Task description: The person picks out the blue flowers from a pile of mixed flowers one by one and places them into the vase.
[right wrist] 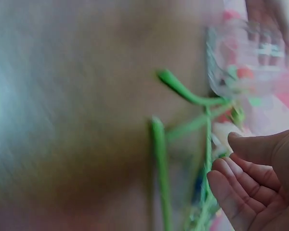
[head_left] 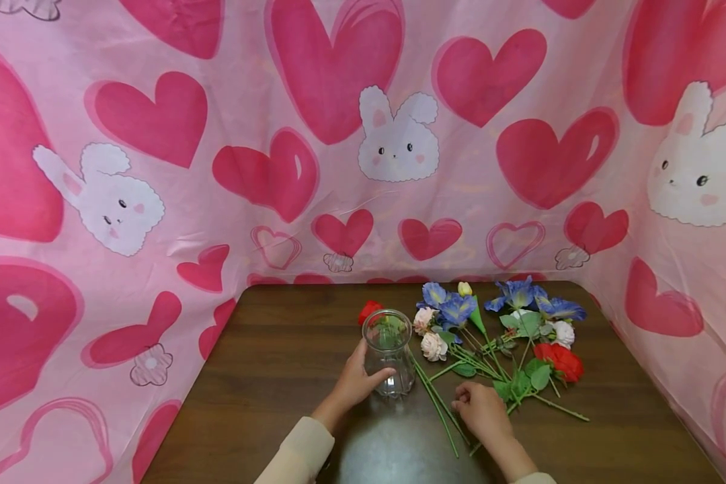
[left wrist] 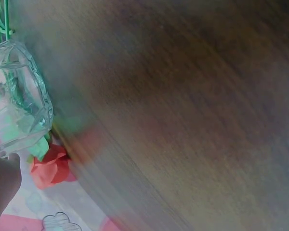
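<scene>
1. Pink cloth (head_left: 472, 195), printed with red hearts and white rabbit faces, hangs behind the table and along both sides. I see shallow creases in it.
2. Table (head_left: 266, 376): dark brown, wood-grained, glossy enough to throw back light. Far corners rounded; near edge out of view.
3. Clear glass vase (head_left: 399, 378) stands a little left of midway between the table's left and right edges. Long axis about vertical, mouth facing up.
4. Left hand (head_left: 357, 381) is wrapped part-way round the vase, thumb across the near side.
5. Right hand (head_left: 482, 410): fingers loosely bent, thumb apart from them, nothing in its grasp. It is near the green stems (head_left: 440, 408).
6. Blue flowers (head_left: 458, 311), pale roses (head_left: 433, 347) and a red bloom (head_left: 562, 361) lie toward the far right corner. Most heads point to the far edge, many stem ends toward the near edge.
7. Another red flower (head_left: 369, 311) shows just beyond the vase.
</scene>
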`<state>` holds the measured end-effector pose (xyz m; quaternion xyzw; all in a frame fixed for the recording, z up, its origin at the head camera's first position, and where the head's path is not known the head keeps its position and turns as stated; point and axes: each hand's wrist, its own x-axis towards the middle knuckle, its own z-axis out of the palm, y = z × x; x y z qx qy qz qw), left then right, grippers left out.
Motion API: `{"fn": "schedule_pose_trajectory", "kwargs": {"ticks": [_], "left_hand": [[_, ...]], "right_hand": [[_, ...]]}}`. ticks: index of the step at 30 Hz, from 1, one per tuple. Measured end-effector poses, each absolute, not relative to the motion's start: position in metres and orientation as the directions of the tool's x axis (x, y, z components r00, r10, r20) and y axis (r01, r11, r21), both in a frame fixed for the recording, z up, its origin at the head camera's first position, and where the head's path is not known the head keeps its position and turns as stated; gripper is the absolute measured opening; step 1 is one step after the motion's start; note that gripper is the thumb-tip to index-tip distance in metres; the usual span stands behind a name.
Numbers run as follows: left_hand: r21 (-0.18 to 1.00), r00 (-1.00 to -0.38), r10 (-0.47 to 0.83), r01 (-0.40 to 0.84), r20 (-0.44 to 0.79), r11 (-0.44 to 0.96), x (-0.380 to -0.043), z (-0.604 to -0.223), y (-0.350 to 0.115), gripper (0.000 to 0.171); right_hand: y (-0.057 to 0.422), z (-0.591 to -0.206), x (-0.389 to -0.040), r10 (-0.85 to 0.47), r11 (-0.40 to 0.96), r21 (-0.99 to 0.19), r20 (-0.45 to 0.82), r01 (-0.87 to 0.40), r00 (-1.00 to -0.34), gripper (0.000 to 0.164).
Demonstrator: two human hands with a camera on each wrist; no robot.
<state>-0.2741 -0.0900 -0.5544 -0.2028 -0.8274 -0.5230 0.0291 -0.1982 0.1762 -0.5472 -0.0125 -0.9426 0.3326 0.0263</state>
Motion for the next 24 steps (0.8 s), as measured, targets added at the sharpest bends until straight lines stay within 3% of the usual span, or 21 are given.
{"fn": "schedule_pose_trajectory", "kwargs": {"ticks": [7,14,18,24], "left_hand": [[0.857,-0.915,0.309,0.366,0.26,0.363,-0.274,-0.554,-0.09,0.084],[0.854,-0.92,0.306,0.355,0.246,0.379,-0.276,-0.557,-0.089,0.085],[0.859,-0.919,0.305,0.356,0.25,0.368,-0.276,-0.556,-0.089,0.085],[0.863,-0.922,0.299,0.347,0.244,0.367,-0.276,-0.556,-0.089,0.084]], "right_hand": [[0.211,-0.528,-0.201,0.167,0.757,-0.65,0.095,0.066,-0.981,0.015],[0.266,-0.518,-0.197,0.302,0.787,-0.599,0.17,0.145,-0.938,0.02],[0.298,-0.515,-0.196,0.361,0.795,-0.563,0.138,0.226,-0.922,0.023],[0.327,-0.517,-0.195,0.342,0.815,-0.514,0.056,0.267,-0.938,0.026]]}}
